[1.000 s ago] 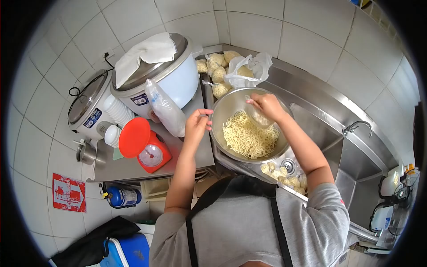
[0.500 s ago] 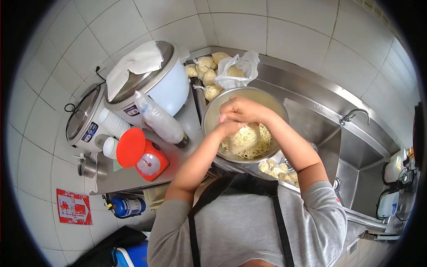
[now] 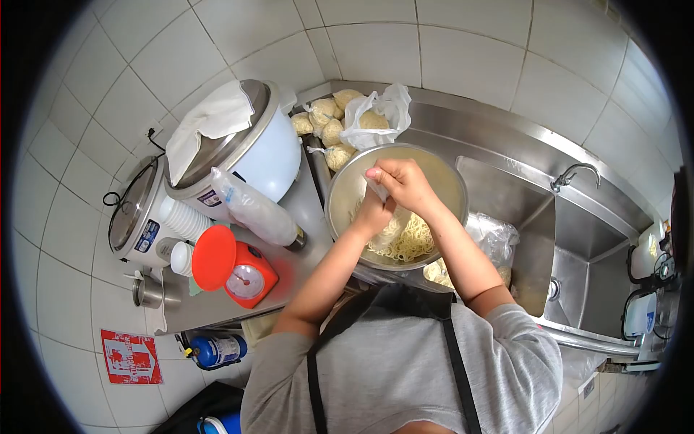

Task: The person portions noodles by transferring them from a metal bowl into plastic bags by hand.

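Left hand [image 3: 374, 218] moved from beside the bowl [image 3: 446, 173] to above it, closed round the noodle bag [image 3: 392, 230] there, right hand [image 3: 402, 182] pinching its neck; should be light, soft, a bit slippery, so best held by the neck.

- Bowl [image 3: 450, 189]: smooth metal, soft sheen.
- Held bag [image 3: 392, 231]: thin, clear plastic.
- Scale [image 3: 246, 280]: glossy plastic.
- Sink [image 3: 500, 194]: satin metal.
- Towel [image 3: 211, 123]: matt cloth.
- Tap [image 3: 576, 173]: polished metal.

2 hands [image 3: 406, 182] [image 3: 371, 217], 1 s/s bowl [image 3: 447, 177], 2 ckrs [image 3: 278, 166] [image 3: 132, 207]
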`<state>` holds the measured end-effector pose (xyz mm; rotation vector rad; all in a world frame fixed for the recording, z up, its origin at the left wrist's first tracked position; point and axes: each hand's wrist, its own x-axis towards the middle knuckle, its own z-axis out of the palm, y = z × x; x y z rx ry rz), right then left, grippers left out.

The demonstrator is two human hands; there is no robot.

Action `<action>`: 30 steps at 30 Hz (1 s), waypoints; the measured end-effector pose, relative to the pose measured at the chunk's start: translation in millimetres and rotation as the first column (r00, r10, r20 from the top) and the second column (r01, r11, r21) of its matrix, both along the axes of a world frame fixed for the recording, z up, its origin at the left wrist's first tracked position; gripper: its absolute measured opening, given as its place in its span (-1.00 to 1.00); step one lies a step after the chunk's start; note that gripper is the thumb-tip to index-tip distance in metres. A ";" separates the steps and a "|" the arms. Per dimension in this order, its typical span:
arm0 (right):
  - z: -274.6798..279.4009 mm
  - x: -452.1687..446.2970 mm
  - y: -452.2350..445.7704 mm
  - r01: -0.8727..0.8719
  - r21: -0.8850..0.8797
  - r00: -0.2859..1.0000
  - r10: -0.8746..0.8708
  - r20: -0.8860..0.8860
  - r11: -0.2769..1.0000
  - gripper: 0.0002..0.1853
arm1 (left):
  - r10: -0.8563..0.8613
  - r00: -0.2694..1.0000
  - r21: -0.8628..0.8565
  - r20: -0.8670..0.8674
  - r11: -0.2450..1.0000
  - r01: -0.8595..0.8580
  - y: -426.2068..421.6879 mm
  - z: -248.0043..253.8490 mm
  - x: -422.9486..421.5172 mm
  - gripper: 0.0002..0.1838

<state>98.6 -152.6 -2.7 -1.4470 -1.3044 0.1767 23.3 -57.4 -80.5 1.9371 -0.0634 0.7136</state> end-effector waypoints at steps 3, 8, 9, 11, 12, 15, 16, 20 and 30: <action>5.9 -10.2 -4.8 -0.113 0.050 0.991 0.108 0.079 0.992 -0.72 | -0.007 0.996 0.074 -0.092 0.997 0.014 13.2 -39.8 7.1 -0.54; 3.8 -15.2 -16.3 -0.185 0.107 0.980 0.191 -0.053 0.977 -0.75 | -0.279 0.959 -0.325 -0.050 0.913 0.248 23.7 14.2 -0.5 -0.62; 5.1 -14.1 -19.7 -0.083 0.182 0.991 0.062 0.118 0.980 -0.72 | -0.283 0.958 -0.468 0.050 0.841 0.273 19.8 28.5 -7.0 -0.67; 3.9 -17.5 -24.5 0.071 0.304 0.920 -0.180 0.348 0.950 -0.63 | -0.240 0.940 -0.700 0.244 0.627 0.342 18.9 46.2 -14.2 -0.77; 1.7 -21.8 -27.8 0.133 0.338 0.866 -0.275 0.418 0.932 -0.59 | -0.247 0.890 -0.816 0.383 0.362 0.451 16.3 57.6 -15.5 -0.81; 0.5 -27.5 -24.9 0.146 0.550 0.789 -0.432 0.437 0.822 -0.48 | -0.241 0.805 -0.769 0.543 0.243 0.591 12.9 57.1 -9.9 -0.83; 1.6 -30.0 -20.0 0.121 0.631 0.785 -0.463 0.411 0.766 -0.45 | -0.163 0.854 -0.819 0.494 0.242 0.520 8.5 56.3 -8.3 -0.84; -2.5 -31.6 -9.5 0.066 0.715 0.761 -0.498 0.415 0.696 -0.37 | -0.210 0.853 -0.830 0.478 0.210 0.517 -0.8 64.5 -17.6 -0.83; 11.8 -44.2 -7.1 0.277 0.323 0.845 -0.390 0.366 0.905 -0.55 | 0.184 0.952 -0.731 0.243 0.680 0.056 0.2 33.7 -20.9 -0.77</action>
